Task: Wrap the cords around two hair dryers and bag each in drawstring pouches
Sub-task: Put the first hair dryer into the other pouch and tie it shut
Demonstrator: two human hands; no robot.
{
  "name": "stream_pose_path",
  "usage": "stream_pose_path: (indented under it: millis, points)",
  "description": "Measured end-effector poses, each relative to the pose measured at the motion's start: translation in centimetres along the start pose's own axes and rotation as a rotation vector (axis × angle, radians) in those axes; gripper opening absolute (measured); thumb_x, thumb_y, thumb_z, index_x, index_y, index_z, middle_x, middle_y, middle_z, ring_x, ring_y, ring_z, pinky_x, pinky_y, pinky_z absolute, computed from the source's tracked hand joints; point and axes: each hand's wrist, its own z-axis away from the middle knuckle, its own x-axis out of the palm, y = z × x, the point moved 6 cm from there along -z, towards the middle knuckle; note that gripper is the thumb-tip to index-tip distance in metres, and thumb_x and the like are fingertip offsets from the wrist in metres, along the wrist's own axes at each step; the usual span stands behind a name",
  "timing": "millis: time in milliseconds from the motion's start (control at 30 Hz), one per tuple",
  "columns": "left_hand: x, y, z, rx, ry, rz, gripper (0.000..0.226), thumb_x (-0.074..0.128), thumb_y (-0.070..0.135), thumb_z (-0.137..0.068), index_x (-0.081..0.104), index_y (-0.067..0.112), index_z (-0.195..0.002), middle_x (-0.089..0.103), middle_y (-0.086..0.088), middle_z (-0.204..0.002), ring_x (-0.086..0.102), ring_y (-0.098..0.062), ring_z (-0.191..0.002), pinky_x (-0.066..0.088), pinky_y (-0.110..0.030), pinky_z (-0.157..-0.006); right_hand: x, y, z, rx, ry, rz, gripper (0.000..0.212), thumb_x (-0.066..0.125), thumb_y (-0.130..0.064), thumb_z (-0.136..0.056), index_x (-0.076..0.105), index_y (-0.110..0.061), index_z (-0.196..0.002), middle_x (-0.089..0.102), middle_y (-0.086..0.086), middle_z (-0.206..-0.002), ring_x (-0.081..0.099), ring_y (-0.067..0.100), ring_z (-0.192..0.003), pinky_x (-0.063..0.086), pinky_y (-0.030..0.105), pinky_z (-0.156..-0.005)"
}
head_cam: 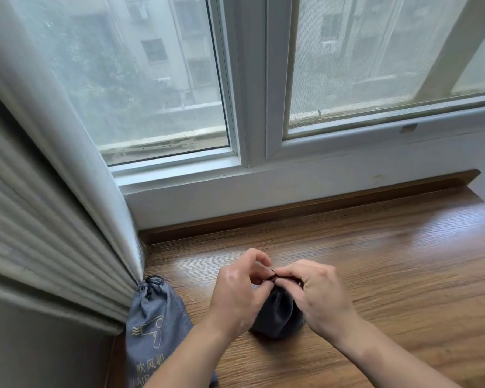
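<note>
Both hands meet over a dark pouch (277, 317) that stands on the wood sill (375, 261), low centre of view. L hand (237, 289) comes in from the left, fingers curled, thumb + forefinger pinching at the pouch's gathered neck. Can't tell if it has cloth or string under the tips. R hand (317, 295) comes in from the right, thumb + forefinger nipped tight on the thin black drawstring (273, 275) right at the pouch mouth, other fingers curled over the top edge. So the grip sits at the very top of the pouch. Its body bulges below, btwn the two wrists, base on the wood. Mouth looks puckered nearly closed; contents hidden.

A grey pouch (154, 323) w/ a hair-dryer drawing + lettering on the front lies left of the L forearm, apart from both hands. Its top is cinched, black string looped at the neck, and it's tucked against the foot of the pleated curtain (39, 219). The window (163, 79) is behind the sill.
</note>
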Motion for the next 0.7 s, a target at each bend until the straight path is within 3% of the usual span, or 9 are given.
stream_pose_path:
  millis: [133, 267, 333, 467, 700]
  points:
    - [0.5, -0.5, 0.8, 0.075, 0.194, -0.032, 0.028, 0.082, 0.011, -0.081, 0.062, 0.029, -0.086, 0.071, 0.012, -0.075, 0.072, -0.005, -0.072, 0.06, -0.022, -0.067, 0.0, 0.3, -0.1, 0.094, -0.028, 0.019, 0.007, 0.078, -0.022, -0.086, 0.08, -0.026, -0.092, 0.075, -0.011, -0.088, 0.068, 0.005, -0.085, 0.054, 0.025, -0.083]
    - [1.0, -1.0, 1.7, 0.127, 0.268, -0.134, 0.018, 0.075, 0.034, -0.084, 0.064, 0.024, -0.073, 0.062, 0.013, -0.064, 0.06, -0.006, -0.06, 0.052, -0.025, -0.056, 0.5, 1.2, -0.2, 0.24, -0.149, -0.025, 0.004, 0.074, -0.029, -0.089, 0.078, -0.029, -0.088, 0.075, -0.015, -0.085, 0.067, 0.0, -0.086, 0.051, 0.021, -0.082]
    - [1.5, -1.2, 2.2, 0.126, 0.266, -0.083, 0.019, 0.072, 0.039, -0.083, 0.069, 0.024, -0.072, 0.066, 0.015, -0.064, 0.063, -0.002, -0.059, 0.054, -0.025, -0.057, 0.7, 1.7, -0.2, 0.315, -0.184, -0.075, 0.007, 0.075, -0.03, -0.088, 0.076, -0.031, -0.082, 0.075, -0.015, -0.079, 0.067, -0.004, -0.08, 0.05, 0.016, -0.075]
    - [1.6, -1.5, 2.6, 0.13, 0.294, -0.058, 0.02, 0.074, 0.042, -0.084, 0.08, 0.025, -0.09, 0.076, 0.017, -0.081, 0.07, 0.005, -0.072, 0.06, -0.022, -0.068, 1.0, 2.2, -0.1, 0.386, -0.199, -0.179, 0.006, 0.077, -0.025, -0.087, 0.078, -0.026, -0.081, 0.077, -0.011, -0.076, 0.068, -0.002, -0.074, 0.049, 0.013, -0.067]
    - [1.6, -0.8, 2.5, 0.284, 0.287, -0.214, 0.007, 0.075, 0.028, -0.088, 0.078, 0.021, -0.087, 0.074, 0.011, -0.081, 0.066, 0.0, -0.073, 0.053, -0.015, -0.068, 1.1, 2.4, 0.3, 0.463, -0.259, -0.356, 0.003, 0.083, -0.023, -0.082, 0.081, -0.021, -0.082, 0.077, -0.01, -0.072, 0.064, -0.003, -0.061, 0.048, 0.021, -0.063]
